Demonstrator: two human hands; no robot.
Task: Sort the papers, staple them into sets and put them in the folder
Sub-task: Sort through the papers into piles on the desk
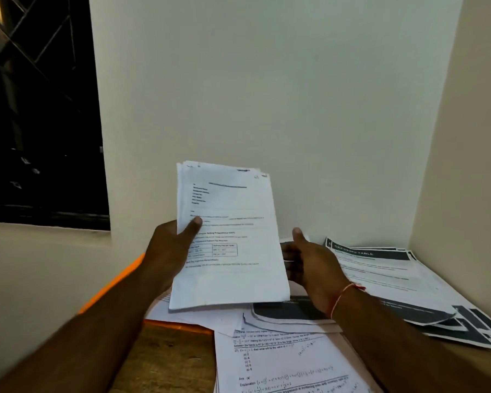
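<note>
The stack (227, 236) of printed sheets is held up, tilted, above the table (165, 361). The left hand (167, 251) pinches its left edge, with the thumb pressed on the front page and the other fingers hidden behind. The right hand (309, 265) is at the stack's right edge, thumb raised off the paper, fingers (288, 260) loosely curved; whether they touch it I cannot tell. An orange folder (111, 282) lies under the left forearm. A maths sheet (281, 364) lies below the right fingers, and dark-headed sheets (380, 268) lie to their right.
</note>
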